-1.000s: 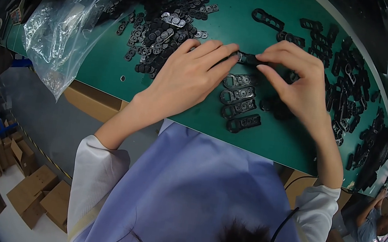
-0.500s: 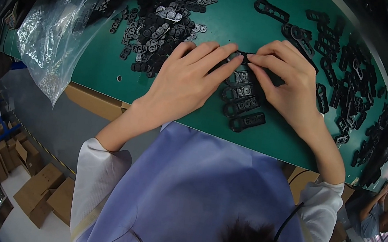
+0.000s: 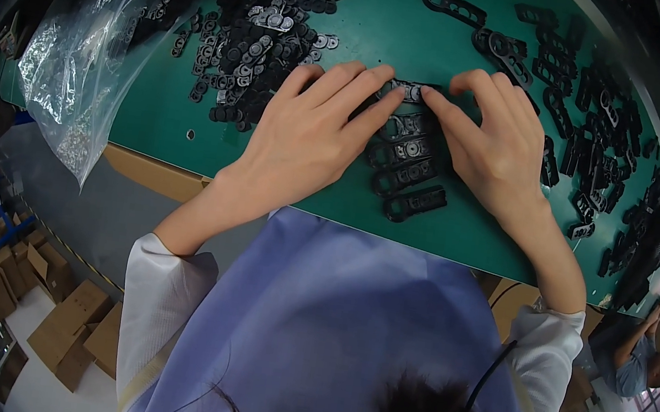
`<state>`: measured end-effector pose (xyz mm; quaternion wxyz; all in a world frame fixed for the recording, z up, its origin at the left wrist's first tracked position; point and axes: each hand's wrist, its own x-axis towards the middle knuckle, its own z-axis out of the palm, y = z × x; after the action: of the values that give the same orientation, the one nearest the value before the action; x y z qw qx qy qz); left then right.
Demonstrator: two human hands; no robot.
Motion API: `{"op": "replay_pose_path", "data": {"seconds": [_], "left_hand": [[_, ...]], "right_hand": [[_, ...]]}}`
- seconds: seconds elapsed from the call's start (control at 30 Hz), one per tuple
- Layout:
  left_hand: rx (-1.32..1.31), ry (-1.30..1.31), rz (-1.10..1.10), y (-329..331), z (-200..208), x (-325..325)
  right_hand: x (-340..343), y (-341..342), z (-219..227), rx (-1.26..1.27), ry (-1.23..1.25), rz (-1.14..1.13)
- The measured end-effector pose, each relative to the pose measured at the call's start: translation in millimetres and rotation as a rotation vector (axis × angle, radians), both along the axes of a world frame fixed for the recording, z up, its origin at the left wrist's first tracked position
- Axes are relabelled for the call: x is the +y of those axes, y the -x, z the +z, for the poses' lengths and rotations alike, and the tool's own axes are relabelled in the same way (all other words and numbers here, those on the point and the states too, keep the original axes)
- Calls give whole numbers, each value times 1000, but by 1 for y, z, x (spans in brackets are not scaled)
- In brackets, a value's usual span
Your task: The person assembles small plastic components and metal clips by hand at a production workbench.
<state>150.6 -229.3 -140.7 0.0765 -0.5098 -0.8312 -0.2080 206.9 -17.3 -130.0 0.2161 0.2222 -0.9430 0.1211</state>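
Observation:
My left hand (image 3: 311,124) grips the left end of a black plastic part (image 3: 413,93), thumb and fingertips closed about it. My right hand (image 3: 499,141) has its thumb tip pressed on the part's right end; its index finger is bent and stands apart from the thumb. Just nearer to me, similar black ring-ended parts (image 3: 416,202) lie side by side in a short column, with small button-dotted inserts visible in some. A heap of small dark inserts (image 3: 262,55) is left of my left hand.
The green table (image 3: 184,108) ends before my body. Loose black ring-ended parts (image 3: 595,157) spread over its right side, with a few (image 3: 455,6) beyond my hands. A clear plastic bag (image 3: 82,65) hangs over the left edge. Cardboard boxes (image 3: 68,330) stand on the floor.
My right thumb and index finger have parted from a pinch; the thumb now presses on the part. More of the part shows between my hands. The view has shifted slightly.

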Motion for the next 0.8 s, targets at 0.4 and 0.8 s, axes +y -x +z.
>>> {"op": "replay_pose_path", "data": {"seconds": [0.4,0.8], "left_hand": [[76,18,-42,8,3,6],[-48,-82,7,-5,3,0]], "right_hand": [[3,4,9,-180,58,6],[19,54,12,-111,7,28]]}}
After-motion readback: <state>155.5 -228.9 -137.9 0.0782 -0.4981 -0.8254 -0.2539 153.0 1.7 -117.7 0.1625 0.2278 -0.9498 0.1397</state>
